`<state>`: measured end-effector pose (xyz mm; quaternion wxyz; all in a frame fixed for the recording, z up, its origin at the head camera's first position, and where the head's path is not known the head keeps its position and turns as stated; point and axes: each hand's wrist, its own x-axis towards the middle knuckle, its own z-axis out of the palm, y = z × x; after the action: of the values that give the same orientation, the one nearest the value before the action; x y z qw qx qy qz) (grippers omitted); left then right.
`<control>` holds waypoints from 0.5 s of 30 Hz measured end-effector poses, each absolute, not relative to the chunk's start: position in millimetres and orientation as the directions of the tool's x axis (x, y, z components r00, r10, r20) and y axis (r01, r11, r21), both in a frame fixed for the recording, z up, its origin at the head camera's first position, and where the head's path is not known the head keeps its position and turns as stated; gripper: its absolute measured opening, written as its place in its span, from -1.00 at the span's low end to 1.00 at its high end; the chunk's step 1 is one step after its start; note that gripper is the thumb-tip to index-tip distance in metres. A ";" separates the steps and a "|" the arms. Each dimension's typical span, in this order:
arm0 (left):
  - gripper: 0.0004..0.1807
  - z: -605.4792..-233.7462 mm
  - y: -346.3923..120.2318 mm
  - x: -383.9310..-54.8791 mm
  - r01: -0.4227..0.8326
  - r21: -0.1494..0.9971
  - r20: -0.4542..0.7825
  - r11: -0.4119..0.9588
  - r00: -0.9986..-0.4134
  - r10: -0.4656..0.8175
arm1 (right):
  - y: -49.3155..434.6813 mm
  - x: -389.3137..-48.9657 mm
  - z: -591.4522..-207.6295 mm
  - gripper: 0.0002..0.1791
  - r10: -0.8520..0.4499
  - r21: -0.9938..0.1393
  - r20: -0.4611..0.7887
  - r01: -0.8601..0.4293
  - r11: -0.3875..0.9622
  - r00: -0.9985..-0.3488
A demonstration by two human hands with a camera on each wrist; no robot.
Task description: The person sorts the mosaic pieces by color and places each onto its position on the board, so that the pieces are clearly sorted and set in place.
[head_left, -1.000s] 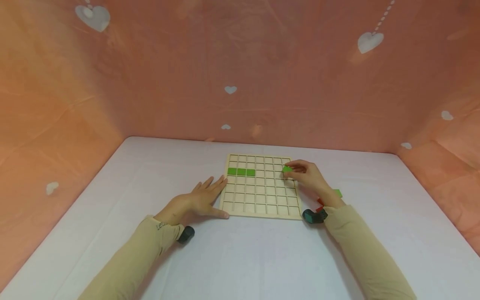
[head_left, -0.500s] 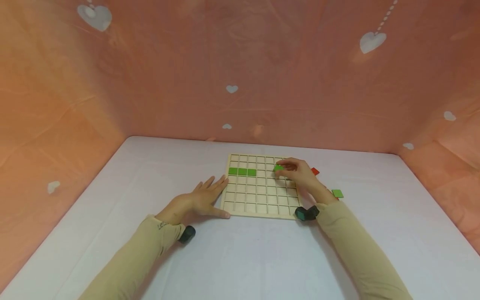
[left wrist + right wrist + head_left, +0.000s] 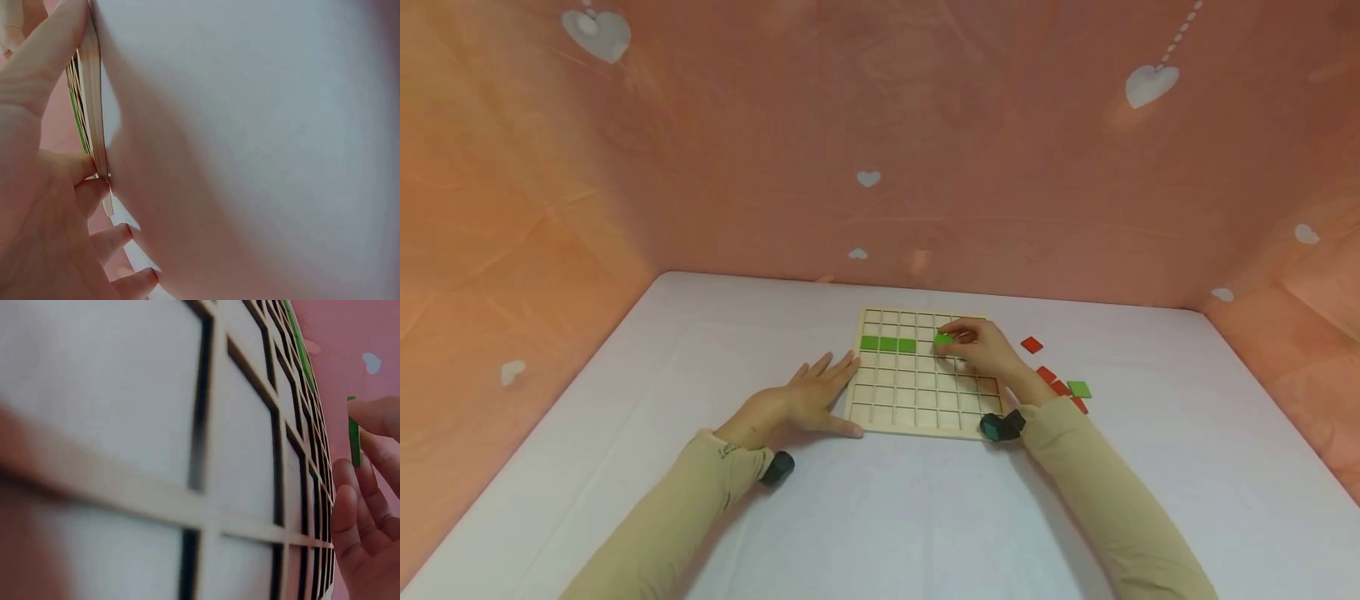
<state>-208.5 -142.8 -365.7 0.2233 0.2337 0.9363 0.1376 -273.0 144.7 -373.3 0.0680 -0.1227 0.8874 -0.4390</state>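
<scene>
A wooden grid board (image 3: 917,396) lies on the white table, with three green tiles (image 3: 888,343) side by side in one row at its left. My right hand (image 3: 988,350) pinches another green tile (image 3: 943,339) between thumb and finger. In the right wrist view that green tile (image 3: 354,432) stands on edge to the camera, above the board's surface. My left hand (image 3: 808,404) lies with spread, straight fingers against the board's left edge; its thumb reaches the front left corner. The left wrist view shows the fingertips touching the board's wooden side (image 3: 94,94).
Right of the board, several red tiles (image 3: 1047,375) lie loose on the table, one red tile (image 3: 1032,344) apart from them. A green tile (image 3: 1079,389) is beside the group. An orange cloth (image 3: 925,208) with pale hearts stands behind the table.
My right hand has moved left over the board with the green tile in its fingers, uncovering the red tiles at the right. My left hand has stayed at the board's edge.
</scene>
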 end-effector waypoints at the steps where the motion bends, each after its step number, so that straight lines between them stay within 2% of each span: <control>1: 0.16 -365.9 -142.7 -208.5 0.376 0.361 -0.354 0.854 -0.792 0.498 | 143.8 -273.5 -373.5 -0.55 -0.283 -0.792 -0.013 -0.163 0.588 -0.959; 15: 0.17 -362.9 -141.3 -208.2 0.368 0.345 -0.364 0.863 -0.795 0.485 | 130.9 -277.7 -371.1 -0.62 -0.355 -0.773 -0.031 -0.203 0.601 -0.935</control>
<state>-208.2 -141.3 -362.9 0.2254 0.2272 0.9386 0.1292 -277.7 130.9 -371.1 0.0908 -0.1565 0.8902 -0.4181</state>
